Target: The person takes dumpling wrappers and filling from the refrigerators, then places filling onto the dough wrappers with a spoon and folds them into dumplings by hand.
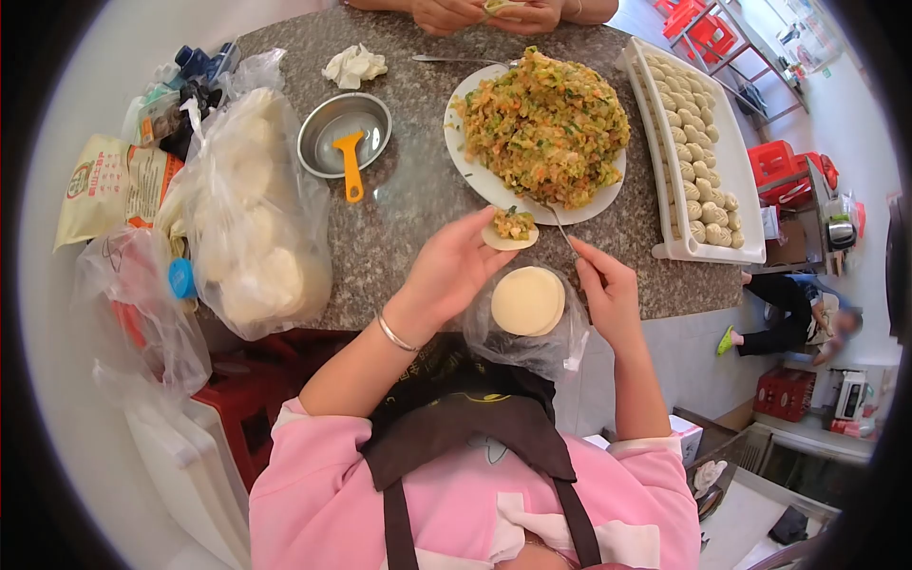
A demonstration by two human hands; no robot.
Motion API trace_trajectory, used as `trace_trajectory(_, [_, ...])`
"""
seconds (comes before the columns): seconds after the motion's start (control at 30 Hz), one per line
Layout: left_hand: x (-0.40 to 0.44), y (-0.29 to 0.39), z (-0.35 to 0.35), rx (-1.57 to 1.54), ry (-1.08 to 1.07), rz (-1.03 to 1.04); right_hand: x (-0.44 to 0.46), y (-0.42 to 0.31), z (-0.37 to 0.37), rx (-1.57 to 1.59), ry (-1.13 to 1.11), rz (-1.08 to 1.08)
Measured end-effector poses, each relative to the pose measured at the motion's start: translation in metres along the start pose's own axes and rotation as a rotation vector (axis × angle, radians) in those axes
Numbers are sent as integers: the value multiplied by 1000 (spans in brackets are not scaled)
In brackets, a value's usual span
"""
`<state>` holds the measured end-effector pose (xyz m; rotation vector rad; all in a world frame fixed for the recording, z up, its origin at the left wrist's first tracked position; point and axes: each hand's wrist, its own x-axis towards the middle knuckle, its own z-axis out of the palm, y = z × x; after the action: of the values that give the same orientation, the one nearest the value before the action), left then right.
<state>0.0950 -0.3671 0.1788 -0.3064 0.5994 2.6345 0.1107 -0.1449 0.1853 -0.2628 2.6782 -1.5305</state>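
Note:
My left hand [453, 269] is closed on a round dough wrapper [511, 241] with a small heap of chopped filling on it. In my right hand [605, 293] is the handle of a thin metal utensil [562, 226]; its far end meets the filling at the near rim of the plate, so its kind is hidden. A large mound of chopped vegetable filling [541, 128] covers most of the white plate [460, 157]. Just below my hands, a stack of round wrappers [526, 301] lies on a clear plastic bag [482, 339] at the table edge.
At right stands a white tray [746, 204] with rows of shaped dumplings [698, 161]. To the left are a metal bowl [318, 133] with an orange-handled tool [351, 166], a crumpled tissue [354, 66] and bagged wrappers [252, 209]. Across the table, another person's hands [484, 13] hold a wrapper.

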Motion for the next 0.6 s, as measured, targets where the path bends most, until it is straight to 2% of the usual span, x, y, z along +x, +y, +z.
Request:
trace_trajectory(0.1, [1, -1, -3, 5, 3, 19, 3, -2, 7, -14, 11, -10])
trace_trajectory(0.17, [-2, 1, -3, 32, -1, 7, -5, -9, 8, 38, -75, 13])
trace_trajectory(0.23, [-6, 4, -2, 58, 13, 8, -4, -4, 6, 44, -41, -68])
trace_trajectory(0.3, [-10, 8, 4, 88, 22, 3, -1, -13, -4, -118, -119, -194])
trace_trajectory(0.33, [-15, 11, 8, 168, 16, 2, 2, -12, -4, -118, -119, -193])
trace_trajectory(0.4, [-20, 12, 8, 247, 11, -6, 4, -9, -4, -199, -138, -348])
trace_trajectory(0.53, [-24, 18, 2, 181, 24, 92, 3, -9, -12, -177, -137, -345])
trace_trajectory(0.6, [-26, 18, -2, 156, 15, 100, -2, -1, -12, 114, -18, -151])
